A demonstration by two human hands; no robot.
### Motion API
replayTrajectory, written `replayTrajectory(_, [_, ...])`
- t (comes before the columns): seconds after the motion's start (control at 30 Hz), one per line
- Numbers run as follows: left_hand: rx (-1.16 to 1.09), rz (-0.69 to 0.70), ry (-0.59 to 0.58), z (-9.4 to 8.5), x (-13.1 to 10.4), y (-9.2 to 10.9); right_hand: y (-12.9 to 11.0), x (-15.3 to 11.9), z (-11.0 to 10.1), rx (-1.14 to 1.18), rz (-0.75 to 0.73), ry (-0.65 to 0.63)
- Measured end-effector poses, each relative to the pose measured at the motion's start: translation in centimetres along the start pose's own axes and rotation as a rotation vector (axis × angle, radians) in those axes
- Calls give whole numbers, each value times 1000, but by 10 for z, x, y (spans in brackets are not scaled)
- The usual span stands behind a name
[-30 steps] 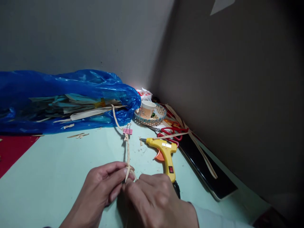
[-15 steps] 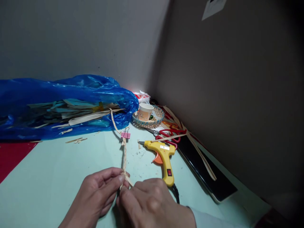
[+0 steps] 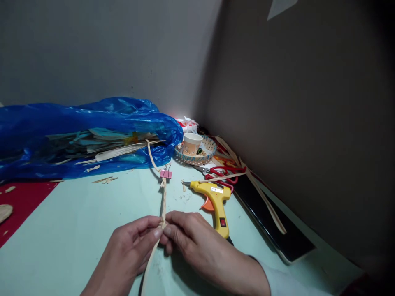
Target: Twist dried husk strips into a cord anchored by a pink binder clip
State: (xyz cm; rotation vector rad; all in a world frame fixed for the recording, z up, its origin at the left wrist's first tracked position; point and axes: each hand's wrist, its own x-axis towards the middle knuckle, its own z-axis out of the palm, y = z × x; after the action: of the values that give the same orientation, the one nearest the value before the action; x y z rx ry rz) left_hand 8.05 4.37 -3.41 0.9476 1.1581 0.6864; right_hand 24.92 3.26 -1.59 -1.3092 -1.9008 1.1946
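Observation:
A pale braided cord (image 3: 164,200) of flat plant fibre runs toward me from a pink binder clip (image 3: 166,174). My left hand (image 3: 128,246) pinches the near end of the braid between thumb and fingers. From the other side my right hand (image 3: 200,242) grips the same spot, its thumb and forefinger pressed on the braid. One loose strip (image 3: 150,263) hangs from between the hands down to the bottom edge of the view. Beyond the clip the cord curves up to the blue plastic bag. What the inner fingers do is partly hidden.
A yellow glue gun (image 3: 216,197) lies right of the braid, near red-handled scissors (image 3: 228,172). A black flat device (image 3: 274,222) lies farther right with a fibre strip across it. Behind stand a paper cup (image 3: 191,144) in a woven basket (image 3: 210,152) and a blue bag (image 3: 123,111) of dry strips.
My right hand has shifted up and turned, from below the braid's end to pinching it beside my left fingers. The loose strip now hangs downward. The view has moved slightly left.

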Motion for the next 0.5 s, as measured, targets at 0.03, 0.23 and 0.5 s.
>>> replayTrajectory(0.03, [64,40,-4,-1,0,0,1,0,0,-4,-15,4])
replayTrajectory(0.23, [275,134,35,2,-3,-3,4,2,1,-4,-38,68])
replayTrajectory(0.5, [408,174,88,8,-15,4,1,-1,5,-129,38,146])
